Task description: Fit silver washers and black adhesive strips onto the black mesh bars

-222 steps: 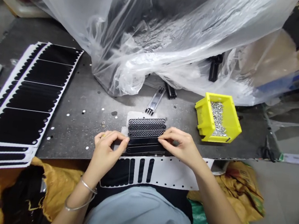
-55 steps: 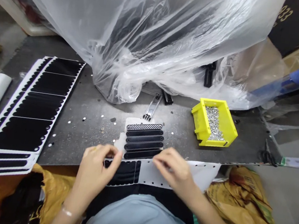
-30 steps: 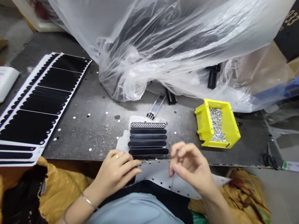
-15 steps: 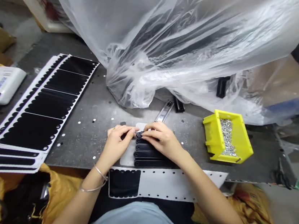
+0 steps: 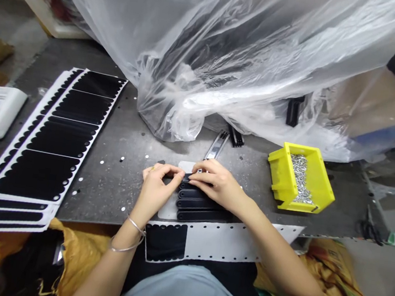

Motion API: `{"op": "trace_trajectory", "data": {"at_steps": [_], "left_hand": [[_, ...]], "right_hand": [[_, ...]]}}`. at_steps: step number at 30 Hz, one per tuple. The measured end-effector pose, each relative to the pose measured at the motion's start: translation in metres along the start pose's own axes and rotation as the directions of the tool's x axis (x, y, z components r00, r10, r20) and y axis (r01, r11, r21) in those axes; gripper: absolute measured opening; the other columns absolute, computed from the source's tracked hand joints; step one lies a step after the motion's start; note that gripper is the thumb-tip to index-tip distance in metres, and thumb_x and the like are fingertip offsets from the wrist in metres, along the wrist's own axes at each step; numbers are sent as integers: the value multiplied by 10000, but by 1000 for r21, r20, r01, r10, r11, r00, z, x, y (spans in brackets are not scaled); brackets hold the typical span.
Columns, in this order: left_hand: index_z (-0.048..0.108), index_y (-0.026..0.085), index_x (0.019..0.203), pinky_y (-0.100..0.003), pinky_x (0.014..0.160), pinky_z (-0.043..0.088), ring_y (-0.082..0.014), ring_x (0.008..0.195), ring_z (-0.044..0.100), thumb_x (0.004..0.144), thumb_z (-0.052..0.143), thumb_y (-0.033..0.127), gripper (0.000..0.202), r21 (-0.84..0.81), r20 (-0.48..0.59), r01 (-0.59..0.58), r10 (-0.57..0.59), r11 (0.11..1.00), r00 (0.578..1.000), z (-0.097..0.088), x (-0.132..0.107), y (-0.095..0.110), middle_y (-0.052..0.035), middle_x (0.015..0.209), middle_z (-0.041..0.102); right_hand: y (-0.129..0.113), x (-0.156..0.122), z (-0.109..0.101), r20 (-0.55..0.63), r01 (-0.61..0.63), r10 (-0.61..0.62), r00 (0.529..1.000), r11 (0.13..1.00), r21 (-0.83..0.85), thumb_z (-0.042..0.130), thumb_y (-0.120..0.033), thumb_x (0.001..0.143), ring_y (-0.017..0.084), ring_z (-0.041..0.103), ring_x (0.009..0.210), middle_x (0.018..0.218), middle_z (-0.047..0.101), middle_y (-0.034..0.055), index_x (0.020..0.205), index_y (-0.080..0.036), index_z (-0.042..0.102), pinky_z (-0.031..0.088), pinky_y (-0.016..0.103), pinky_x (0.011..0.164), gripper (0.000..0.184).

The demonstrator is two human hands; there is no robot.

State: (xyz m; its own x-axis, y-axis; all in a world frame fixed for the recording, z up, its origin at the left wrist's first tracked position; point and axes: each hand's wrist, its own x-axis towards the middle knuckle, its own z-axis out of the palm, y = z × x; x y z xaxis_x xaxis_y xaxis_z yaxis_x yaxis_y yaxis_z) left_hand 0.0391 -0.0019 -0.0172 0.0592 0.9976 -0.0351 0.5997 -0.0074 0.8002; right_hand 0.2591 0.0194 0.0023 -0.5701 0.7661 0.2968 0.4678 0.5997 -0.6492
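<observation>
Several black strips with rounded, holed ends [image 5: 190, 205] lie side by side on a light grey plate [image 5: 166, 209]. At the left end of the farthest strip, the thumb and fingers of my left hand [image 5: 158, 186] are pinched together; what they hold, if anything, is hidden. My right hand [image 5: 220, 184] is bent over the same strip, its fingertips close to the left ones. A small shiny metal piece [image 5: 199, 171] shows between its fingers. The palm and wrist cover the right part of the strips.
A yellow bin [image 5: 321, 192] of small metal pieces stands right. Black die-cut sticker sheets [image 5: 57, 135] lie left, near a white device [image 5: 2, 109]. A partly peeled sheet [image 5: 221, 247] lies at the front edge. Clear plastic [image 5: 188, 103] hangs behind; scissors [image 5: 369, 227] lie far right.
The small metal piece now shows between my right fingers. My left fingertips have shifted slightly right, onto the end of the farthest strip. The view has moved slightly.
</observation>
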Motion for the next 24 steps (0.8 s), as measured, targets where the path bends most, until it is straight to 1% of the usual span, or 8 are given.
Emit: {"op": "trace_trajectory", "data": {"at_steps": [6,13,16,18,20,21,22,24], "left_hand": [[733,245,840,-456,1063,363,-223,935,673,916,626,407,209,3,10,1,-1,1000,1000,0,3,-2,-4,908,785],[720,260,852,-550,1039,437,-257,910,683,933,610,389,188,18,35,-48,48,999,998,-1,5,-5,-14,893,765],[707,277,845,-597,1046,443,-275,939,687,977,544,466,282,48,11,-76,75,996,997,-2,6,-5,-22,881,737],[714,276,983,-593,1067,453,-298,1057,679,972,528,565,343,80,-4,-160,161,984,987,-4,1,0,-55,1015,731],[623,230,1315,-548,1109,462,-340,1271,599,871,629,683,634,113,59,-316,311,942,949,-3,-11,12,-128,1326,651],[471,174,1496,-531,1171,423,-374,1402,496,759,726,733,960,133,178,-405,380,905,908,1,-18,19,-182,1508,520],[367,126,1566,-556,1217,362,-423,1467,407,637,795,770,1209,182,276,-482,426,857,861,7,-23,25,-229,1584,425],[324,96,1585,-608,1230,295,-467,1460,395,576,852,744,1310,304,382,-549,429,778,819,22,-28,35,-285,1561,432]], "right_hand": [[15,-32,-41,-32,-285,290,957,952,109,697,-284,964,165,688,811,911,727,40,968,-217,791,541,283,725,115],[21,-38,-33,-90,-283,294,951,952,119,667,-348,977,171,684,813,884,719,32,942,-247,808,543,296,766,177],[25,-45,-33,-166,-328,336,927,942,78,675,-405,965,191,655,854,915,675,46,963,-268,825,529,325,810,203],[23,-58,-35,-249,-365,369,895,929,65,621,-430,993,215,637,863,925,650,66,1037,-269,820,517,364,804,260],[15,-75,-38,-320,-403,409,854,911,89,537,-424,1028,237,634,836,928,659,81,1118,-274,796,504,403,756,312],[11,-84,-38,-337,-431,442,831,895,110,521,-424,1030,250,641,832,957,676,84,1109,-305,793,496,418,726,307],[7,-92,-39,-363,-491,502,785,861,131,546,-455,1010,255,649,820,973,695,64,1033,-369,800,495,428,709,269],[1,-105,-39,-391,-573,586,710,803,164,589,-529,957,299,672,867,1002,713,61,990,-435,791,515,480,753,225]]}}
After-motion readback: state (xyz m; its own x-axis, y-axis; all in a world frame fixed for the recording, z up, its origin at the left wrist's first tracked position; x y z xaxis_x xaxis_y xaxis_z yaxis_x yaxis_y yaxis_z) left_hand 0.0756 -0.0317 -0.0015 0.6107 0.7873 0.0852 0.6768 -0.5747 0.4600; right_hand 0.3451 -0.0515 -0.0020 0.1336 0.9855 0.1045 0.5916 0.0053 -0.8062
